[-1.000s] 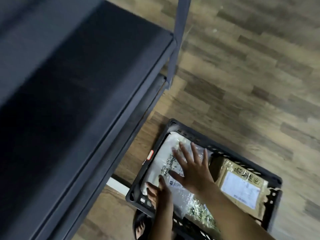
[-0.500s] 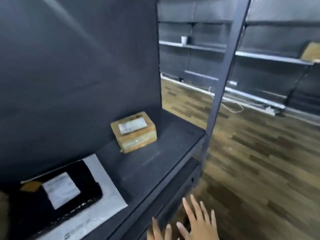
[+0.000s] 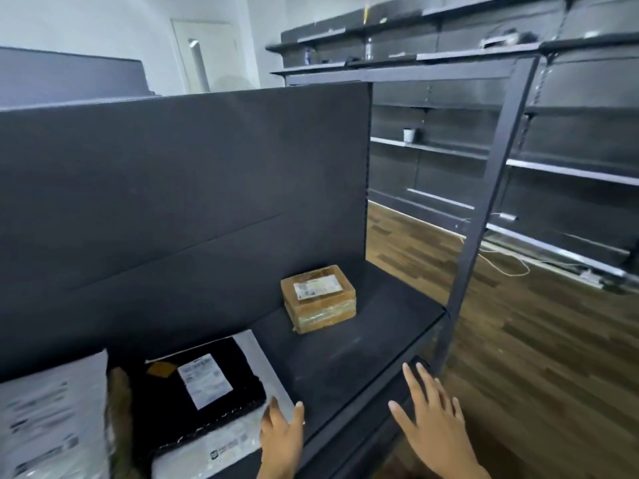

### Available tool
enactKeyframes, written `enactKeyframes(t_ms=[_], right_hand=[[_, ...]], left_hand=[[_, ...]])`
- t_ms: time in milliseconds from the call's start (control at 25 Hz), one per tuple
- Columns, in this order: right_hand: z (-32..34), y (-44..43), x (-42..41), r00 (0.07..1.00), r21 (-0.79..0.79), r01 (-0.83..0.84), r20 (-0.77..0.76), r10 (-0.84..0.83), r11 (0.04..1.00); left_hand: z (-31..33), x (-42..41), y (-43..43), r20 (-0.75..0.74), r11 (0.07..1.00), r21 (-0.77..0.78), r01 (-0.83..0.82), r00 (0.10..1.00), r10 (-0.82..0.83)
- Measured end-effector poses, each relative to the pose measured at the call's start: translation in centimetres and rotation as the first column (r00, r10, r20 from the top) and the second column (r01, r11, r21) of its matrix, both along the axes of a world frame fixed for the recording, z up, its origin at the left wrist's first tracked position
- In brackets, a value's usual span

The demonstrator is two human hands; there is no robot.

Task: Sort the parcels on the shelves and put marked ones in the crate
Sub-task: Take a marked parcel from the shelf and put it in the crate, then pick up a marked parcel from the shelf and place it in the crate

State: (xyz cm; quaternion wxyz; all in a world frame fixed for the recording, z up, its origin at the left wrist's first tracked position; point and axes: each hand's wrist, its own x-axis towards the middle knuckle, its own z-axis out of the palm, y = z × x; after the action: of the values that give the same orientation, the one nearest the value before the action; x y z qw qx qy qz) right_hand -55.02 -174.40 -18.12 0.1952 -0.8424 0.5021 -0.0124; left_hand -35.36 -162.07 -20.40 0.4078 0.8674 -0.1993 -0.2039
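Left hand (image 3: 281,440) and right hand (image 3: 432,430) have risen to the front edge of the shelf (image 3: 345,361), both hands spread and empty. Beside the left hand lies a black labelled parcel (image 3: 193,385), with a cardboard box (image 3: 318,299) farther back; read each label before lifting.

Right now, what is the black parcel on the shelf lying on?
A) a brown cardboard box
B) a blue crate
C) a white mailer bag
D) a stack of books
C: the black parcel lies flat on a white mailer bag, whose white edge shows along its right and near sides.
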Motion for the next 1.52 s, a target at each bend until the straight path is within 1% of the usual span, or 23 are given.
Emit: enactKeyframes(t_ms=[40,80,160,280,400,520,600,680,800,920,1000,1120,1200,1280,1320,1400,1520], right_hand=[[0.0,-0.5,0.8,1.000,-0.003,0.004,0.012,-0.004,1.000],[-0.4,-1.3,1.7,0.999,-0.014,0.016,0.033,-0.015,1.000],[-1.1,-2.7,4.0,0.998,-0.027,0.031,0.052,-0.030,0.999],[-2.0,-5.4,7.7,0.990,0.050,0.090,0.102,-0.095,0.995],[-2.5,-8.8,12.0,0.975,0.096,0.138,0.161,-0.152,0.986],[-2.9,-12.6,15.9,0.946,0.216,0.181,0.228,-0.230,0.959],[-3.2,-15.5,18.5,0.911,0.301,0.190,0.301,-0.282,0.935],[-3.1,-17.7,20.8,0.872,0.381,0.161,0.377,-0.312,0.910],[-3.3,-19.5,22.9,0.822,0.465,0.142,0.437,-0.366,0.874],[-3.7,-20.2,24.0,0.798,0.536,0.158,0.426,-0.427,0.829],[-3.7,-20.0,24.2,0.806,0.550,0.168,0.401,-0.435,0.818],[-3.9,-19.4,23.1,0.807,0.513,0.197,0.399,-0.435,0.835],[-4.2,-18.6,22.0,0.781,0.501,0.220,0.423,-0.459,0.837],[-4.4,-17.6,20.8,0.757,0.505,0.236,0.440,-0.483,0.830],[-4.4,-16.9,20.1,0.738,0.499,0.240,0.464,-0.491,0.833],[-3.3,-14.9,18.9,0.664,0.530,0.223,0.532,-0.525,0.819],[-1.5,-11.9,16.8,0.583,0.534,0.131,0.640,-0.501,0.835]], left_hand=[[0.1,1.0,-0.4,-0.187,0.999,0.009,-0.031,0.982,0.032],[-0.1,2.1,-1.0,-0.225,0.999,0.006,-0.039,0.974,0.039],[-0.3,4.1,-2.5,-0.219,1.000,-0.008,0.010,0.976,-0.012],[-0.7,7.2,-5.7,-0.259,0.998,-0.042,0.037,0.965,-0.046],[-1.2,10.9,-9.6,-0.242,0.996,-0.063,0.057,0.968,-0.071],[-1.6,13.5,-13.4,-0.294,0.996,-0.053,0.078,0.951,-0.090],[-2.2,15.0,-16.0,-0.333,0.990,-0.104,0.092,0.935,-0.122],[-2.8,16.0,-18.3,-0.370,0.981,-0.169,0.097,0.916,-0.154],[-3.6,16.8,-20.2,-0.445,0.975,-0.208,0.073,0.881,-0.161],[-4.5,17.5,-21.3,-0.480,0.979,-0.198,0.053,0.865,-0.144],[-4.9,17.7,-21.5,-0.498,0.976,-0.215,0.039,0.855,-0.144],[-4.6,17.2,-20.8,-0.512,0.975,-0.216,0.040,0.846,-0.149],[-4.8,17.0,-19.9,-0.519,0.964,-0.264,0.029,0.838,-0.168],[-4.6,16.4,-18.9,-0.535,0.947,-0.319,-0.032,0.831,-0.152],[-4.4,16.1,-18.4,-0.531,0.934,-0.350,-0.063,0.836,-0.143],[-3.4,15.4,-17.2,-0.517,0.908,-0.400,-0.123,0.848,-0.113],[-0.5,13.8,-14.8,-0.533,0.854,-0.478,-0.205,0.841,-0.096]])
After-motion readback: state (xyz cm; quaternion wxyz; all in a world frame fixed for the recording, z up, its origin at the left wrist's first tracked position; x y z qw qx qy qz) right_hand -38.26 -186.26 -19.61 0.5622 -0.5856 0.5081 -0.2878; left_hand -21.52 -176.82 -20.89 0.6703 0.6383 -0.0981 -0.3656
